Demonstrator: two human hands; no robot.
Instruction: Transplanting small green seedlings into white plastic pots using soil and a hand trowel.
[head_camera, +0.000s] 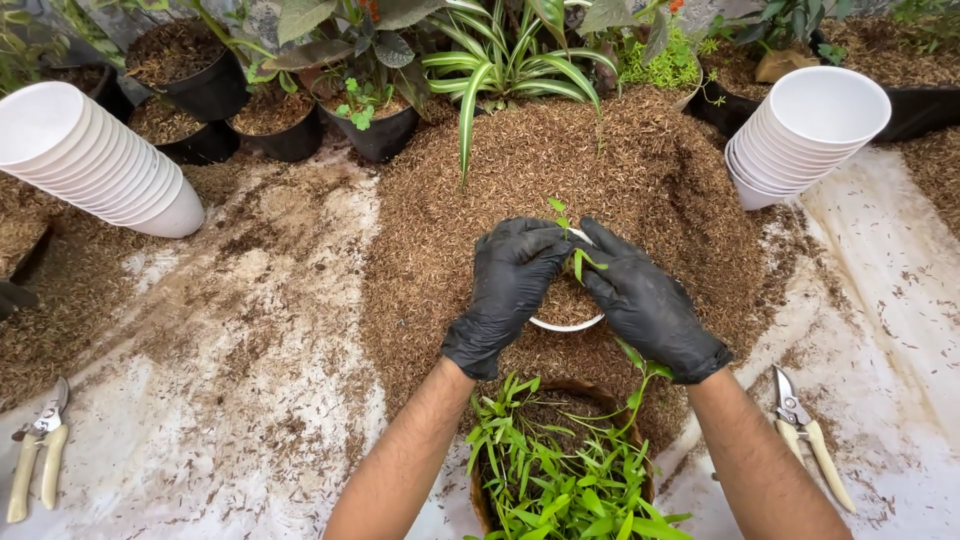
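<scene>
While cupping a white pot, gloved hands around a seedling.

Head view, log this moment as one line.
left hand: on white pot | right hand: on pot, by seedling | pot: on mulch pile

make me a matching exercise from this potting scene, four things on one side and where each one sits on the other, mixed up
Things:
1. small white pot
2. left stack of white pots
3. pruning shears with cream handles
4. pot of green seedlings

Places:
A. lying on its side at the far left, beside black pots
B. on the white sheet just outside the right forearm
C. between the left hand and right hand, on the brown mulch heap
D. nearest the camera, between the two forearms

Pairs: 1-C, 2-A, 3-B, 4-D
</scene>
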